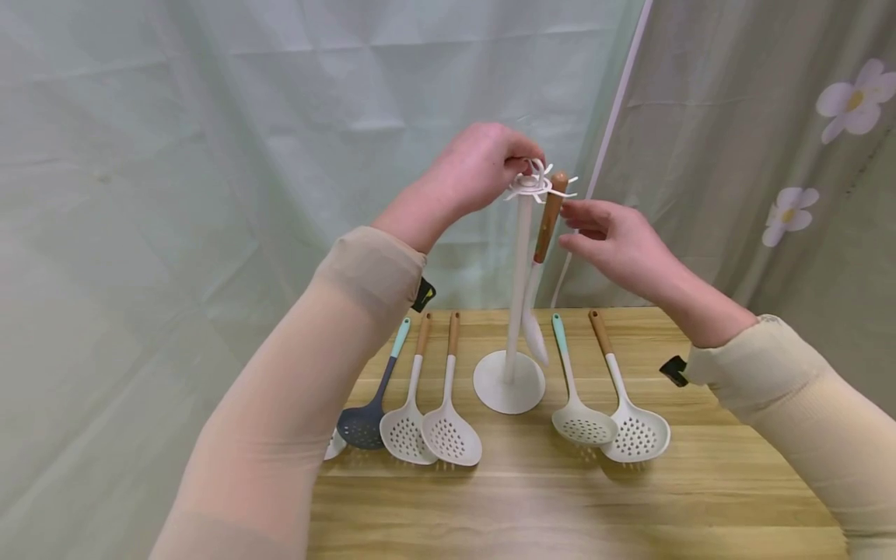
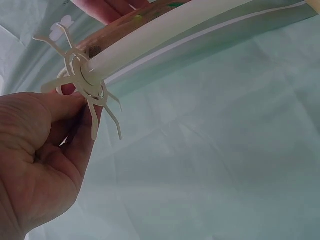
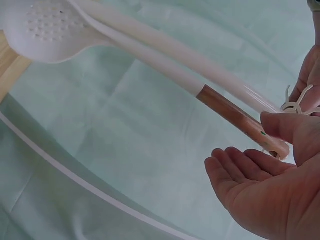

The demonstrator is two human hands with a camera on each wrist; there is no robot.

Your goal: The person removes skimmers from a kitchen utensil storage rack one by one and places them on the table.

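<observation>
The left hand (image 1: 476, 167) pinches the hook ring (image 1: 533, 183) on top of the white stand (image 1: 519, 288), which stands on the desk (image 1: 560, 498). The right hand (image 1: 616, 245), fingers relaxed and apart, is just beside the wooden handle of the hanging skimmer (image 1: 544, 233). The left fingertips hide part of the hooks. The leftmost skimmer (image 1: 334, 445) on the desk is mostly covered by the left sleeve (image 1: 294, 404).

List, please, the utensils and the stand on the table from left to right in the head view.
Dark grey skimmer → white skimmer with wooden handle → second white skimmer → white stand base → skimmer with teal handle → skimmer with wooden handle.
</observation>
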